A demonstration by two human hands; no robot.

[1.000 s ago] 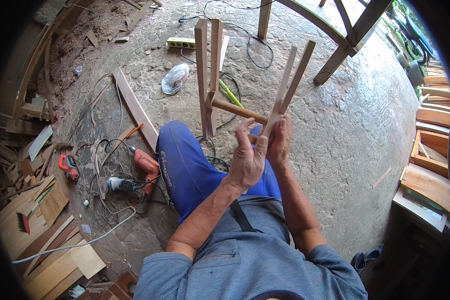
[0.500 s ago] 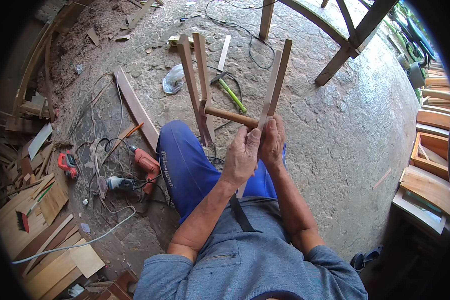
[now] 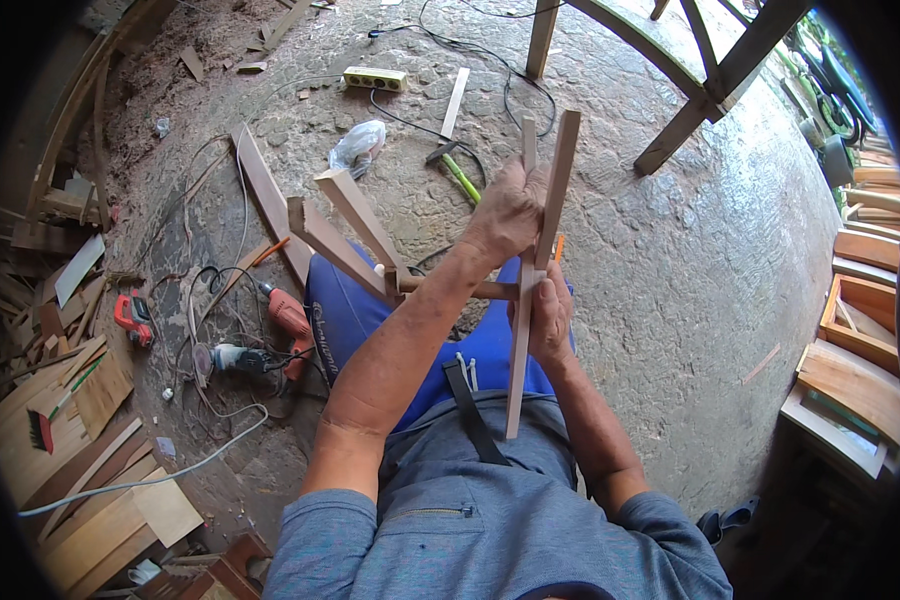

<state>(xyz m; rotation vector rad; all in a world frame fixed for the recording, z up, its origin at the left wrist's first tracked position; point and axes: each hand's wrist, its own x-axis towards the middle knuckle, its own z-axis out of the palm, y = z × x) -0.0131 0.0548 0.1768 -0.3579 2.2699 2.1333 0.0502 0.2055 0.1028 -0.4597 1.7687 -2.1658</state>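
Over my lap is a wooden frame [image 3: 523,350] of crossed slats, its two sides joined by a round crossbar [image 3: 495,290]. My left hand [image 3: 510,212] is closed around the upper part of a slat on the right side, fingers partly hidden. Lower on that side, near the crossing, my right hand [image 3: 548,318] grips the frame with the thumb against the slat. A small orange piece [image 3: 560,247] sticks up beside the slat above my right hand; its kind is unclear. The frame's other pair of slats [image 3: 355,225] tilts out to the left above my knee.
A hammer [image 3: 458,175], a plastic bag [image 3: 358,147] and a power strip [image 3: 375,79] lie on the rough floor ahead. Left are a red drill [image 3: 290,325], a grinder [image 3: 235,360], cords and wood scraps. A large wooden frame [image 3: 705,100] stands far right.
My left hand has moved up and forward along the slat from beside my right hand. The wooden frame has tilted, its left slats swinging down toward me. An orange piece now shows by my right hand.
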